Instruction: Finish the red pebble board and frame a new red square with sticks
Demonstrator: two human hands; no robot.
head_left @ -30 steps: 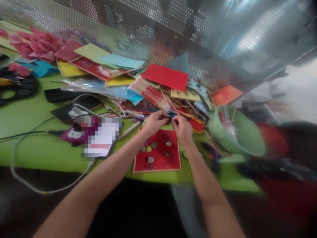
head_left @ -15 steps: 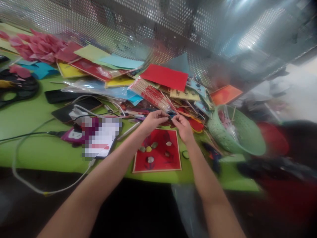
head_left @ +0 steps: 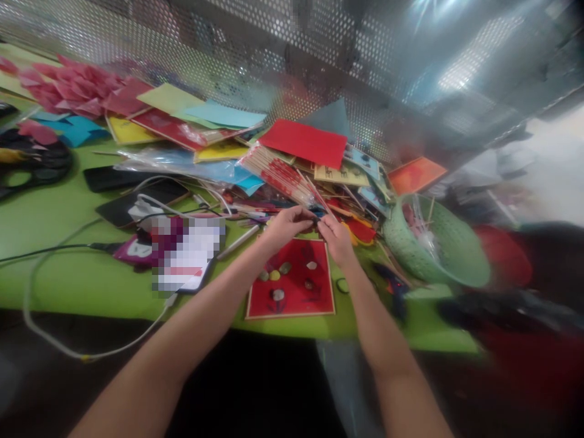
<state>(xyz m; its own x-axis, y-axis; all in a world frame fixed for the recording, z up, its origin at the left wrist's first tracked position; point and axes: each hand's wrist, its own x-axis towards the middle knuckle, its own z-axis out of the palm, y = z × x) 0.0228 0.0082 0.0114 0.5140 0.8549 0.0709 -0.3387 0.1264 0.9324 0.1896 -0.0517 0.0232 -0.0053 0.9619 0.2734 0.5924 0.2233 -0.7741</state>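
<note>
My left hand (head_left: 290, 227) and my right hand (head_left: 335, 237) are pinched close together above the far edge of a red card (head_left: 292, 304). Something small and dark seems to sit between their fingertips, too small to make out. The card has a pale border and lies flat near the table's front edge. Several small stones lie on it, among them a yellow stone (head_left: 274, 275), a white stone (head_left: 311, 265) and a grey stone (head_left: 278, 295). Dark drawn marks show around some of the stones.
A phone (head_left: 191, 258) with a lit screen and a purple power strip (head_left: 137, 249) with cables lie left. Behind my hands are bundled wooden sticks (head_left: 278, 173) and a red sheet (head_left: 303, 141). A green basket (head_left: 456, 243) stands right, near a black ring (head_left: 342, 285).
My fingertips have shifted slightly, and the right hand's fingers sit a little lower and more bent. Both hands stay close together over the card; the stones have not moved.
</note>
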